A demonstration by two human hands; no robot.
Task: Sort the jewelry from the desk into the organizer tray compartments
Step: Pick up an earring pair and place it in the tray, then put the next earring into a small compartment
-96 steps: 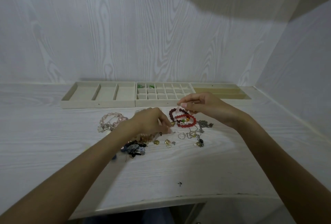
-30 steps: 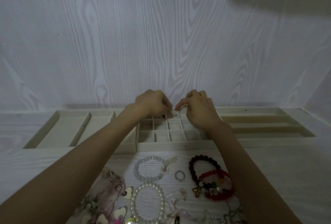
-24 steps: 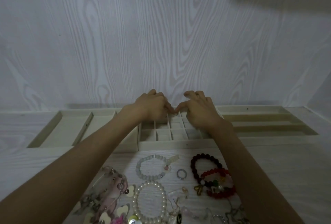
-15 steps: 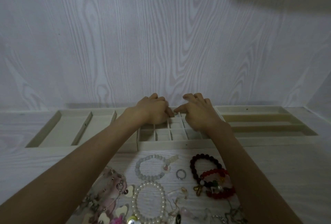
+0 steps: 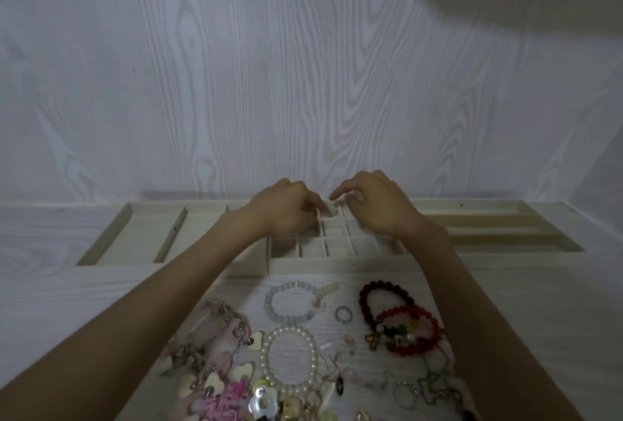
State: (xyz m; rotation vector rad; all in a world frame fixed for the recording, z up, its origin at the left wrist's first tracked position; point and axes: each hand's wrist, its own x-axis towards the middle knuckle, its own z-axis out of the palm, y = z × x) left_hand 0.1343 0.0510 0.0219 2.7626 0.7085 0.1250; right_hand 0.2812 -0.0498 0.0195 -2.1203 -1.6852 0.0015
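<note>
The cream grid organizer tray (image 5: pixel 337 264) lies against the wall between two wider trays. Both of my hands hover over its back row. My left hand (image 5: pixel 286 210) has curled fingers, and its fingertips pinch a small pale piece (image 5: pixel 332 211) at a back compartment; the piece is barely visible. My right hand (image 5: pixel 381 210) is raised just beside it, fingers loosely spread and holding nothing. On the desk in front lie a pale bead bracelet (image 5: pixel 273 302), a silver ring (image 5: pixel 343 314), a dark red bracelet (image 5: pixel 364 299), a red bracelet (image 5: pixel 435 329) and a pearl bracelet (image 5: pixel 269 356).
A tray with long compartments (image 5: pixel 111 235) adjoins the grid on the left and a slotted tray (image 5: pixel 539 250) on the right. A tangle of pink necklaces, heart charms and chains (image 5: pixel 219 353) fills the near desk between my forearms. The wall stands right behind the trays.
Both hands went from the jewelry pile to the grid tray's back row. In the last half second my right hand lifted and loosened its fingers; my left hand stayed down.
</note>
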